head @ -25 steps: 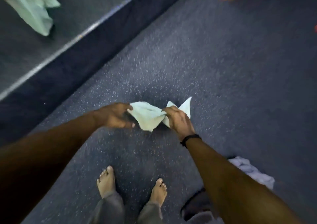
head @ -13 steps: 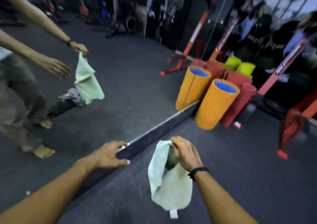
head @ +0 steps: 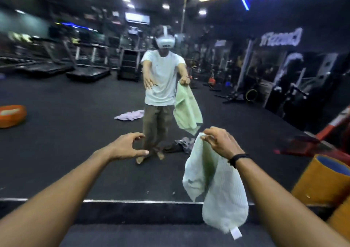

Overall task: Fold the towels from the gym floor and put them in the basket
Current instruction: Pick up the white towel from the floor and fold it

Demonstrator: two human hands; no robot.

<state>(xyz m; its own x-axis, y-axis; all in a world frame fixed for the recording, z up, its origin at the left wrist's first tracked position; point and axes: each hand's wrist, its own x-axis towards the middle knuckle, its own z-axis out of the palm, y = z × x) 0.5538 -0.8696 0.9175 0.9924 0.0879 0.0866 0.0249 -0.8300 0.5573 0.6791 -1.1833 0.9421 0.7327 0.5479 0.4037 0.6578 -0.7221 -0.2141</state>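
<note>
A pale green towel (head: pixel 217 193) hangs in front of me with a white label at its bottom edge. My right hand (head: pixel 219 142) pinches its top corner at chest height. My left hand (head: pixel 128 147) is held out to the left of the towel, apart from it, fingers loosely curved and holding nothing. I face a wall mirror that reflects me with the same towel. The mirror also shows an orange basket (head: pixel 11 115) on the floor at the far left, a lilac towel (head: pixel 130 115) and a grey towel (head: pixel 182 144) lying on the dark floor.
The mirror's dark base ledge (head: pixel 142 211) runs across just ahead of me. Orange foam rollers (head: pixel 325 180) stand at the right against it, with red equipment behind. Treadmills and racks appear in the reflection.
My left hand has let go of the towel, which now hangs from my right hand alone. My view has lifted from the floor to the mirror.
</note>
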